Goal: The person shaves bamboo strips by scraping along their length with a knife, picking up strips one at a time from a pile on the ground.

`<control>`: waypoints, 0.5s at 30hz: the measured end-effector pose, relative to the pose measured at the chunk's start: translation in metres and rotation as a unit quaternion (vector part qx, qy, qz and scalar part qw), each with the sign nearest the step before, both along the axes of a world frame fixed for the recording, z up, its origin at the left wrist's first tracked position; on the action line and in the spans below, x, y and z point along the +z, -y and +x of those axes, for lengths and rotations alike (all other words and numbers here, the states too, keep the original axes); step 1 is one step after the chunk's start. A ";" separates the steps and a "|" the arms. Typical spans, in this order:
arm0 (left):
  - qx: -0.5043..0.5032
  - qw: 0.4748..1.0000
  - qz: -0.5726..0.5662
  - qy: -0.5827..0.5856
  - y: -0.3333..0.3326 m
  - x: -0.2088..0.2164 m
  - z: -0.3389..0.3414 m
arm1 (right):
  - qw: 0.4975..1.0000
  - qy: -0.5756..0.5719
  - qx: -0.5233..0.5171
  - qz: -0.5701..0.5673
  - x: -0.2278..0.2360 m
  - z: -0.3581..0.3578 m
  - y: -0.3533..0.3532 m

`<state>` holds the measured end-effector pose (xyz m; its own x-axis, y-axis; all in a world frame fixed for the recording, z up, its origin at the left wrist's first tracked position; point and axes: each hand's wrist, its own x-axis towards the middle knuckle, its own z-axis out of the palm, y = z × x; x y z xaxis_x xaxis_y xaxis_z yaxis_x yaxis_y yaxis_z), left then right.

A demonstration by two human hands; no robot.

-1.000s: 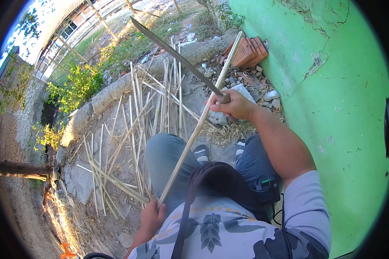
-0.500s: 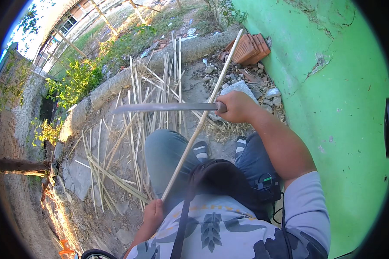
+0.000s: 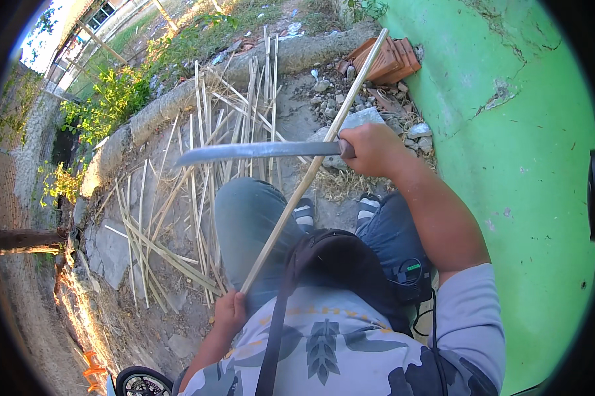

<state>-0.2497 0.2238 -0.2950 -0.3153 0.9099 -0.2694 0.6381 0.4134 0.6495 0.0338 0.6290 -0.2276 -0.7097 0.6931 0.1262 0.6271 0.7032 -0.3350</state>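
My right hand [image 3: 371, 150] is closed round the handle of a machete [image 3: 258, 151], whose long blade points left across my knees. Under the blade, near the handle, runs a long pale bamboo strip [image 3: 287, 210], slanting from lower left to upper right. The blade seems to touch it. My left hand [image 3: 230, 309] grips the strip's lower end beside my left hip. More split bamboo strips [image 3: 208, 152] lie loosely crossed on the ground ahead and to the left of my bent left knee.
A green wall [image 3: 508, 165] rises close on my right. Rubble [image 3: 363, 119] and orange clay blocks [image 3: 393, 59] lie at its foot. A low concrete kerb [image 3: 159, 122] curves behind the strips. A wheel [image 3: 142, 383] shows at lower left.
The machete has moved slightly right and up, its blade face turned more into view. My left hand and the strip's lower end have shifted slightly up and left.
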 end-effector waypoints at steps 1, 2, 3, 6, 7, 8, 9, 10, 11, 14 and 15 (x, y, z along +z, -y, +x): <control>0.003 1.000 0.008 0.005 0.000 -0.009 -0.007 | 1.000 0.002 0.002 -0.003 -0.004 -0.007 -0.001; 0.007 1.000 0.016 0.010 0.000 -0.017 -0.015 | 1.000 0.022 0.000 -0.009 -0.007 -0.013 -0.003; 0.010 1.000 0.014 0.012 0.000 -0.026 -0.022 | 0.999 0.042 -0.001 -0.015 -0.013 -0.020 -0.006; -0.004 1.000 0.029 -0.007 0.009 -0.049 -0.040 | 0.992 -0.008 -0.068 -0.108 -0.050 -0.028 -0.010; 0.003 1.000 0.024 -0.001 0.016 -0.053 -0.046 | 0.992 -0.006 -0.066 -0.109 -0.055 -0.036 -0.004; 0.011 1.000 0.019 0.006 0.024 -0.057 -0.052 | 0.993 -0.006 -0.051 -0.108 -0.059 -0.044 0.003; 0.012 1.000 0.019 0.007 0.031 -0.061 -0.057 | 0.994 -0.005 -0.036 -0.106 -0.063 -0.050 0.011; 0.017 1.000 0.016 0.014 0.038 -0.061 -0.061 | 0.994 -0.004 -0.034 -0.107 -0.063 -0.058 0.021; 0.021 1.000 0.012 0.020 0.044 -0.061 -0.065 | 0.996 0.003 -0.005 -0.093 -0.063 -0.068 0.031; 0.024 0.999 0.024 0.026 0.050 -0.061 -0.077 | 0.998 0.023 0.030 -0.059 -0.055 -0.082 0.044; 0.025 0.999 0.024 0.027 0.048 -0.060 -0.081 | 0.998 0.036 0.035 -0.038 -0.052 -0.086 0.045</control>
<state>-0.3308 0.1756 -0.3549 -0.3458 0.9060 -0.2442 0.5809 0.4111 0.7025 -0.0518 0.5844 -0.2794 -0.7620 0.6472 0.0226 0.6016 0.7204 -0.3451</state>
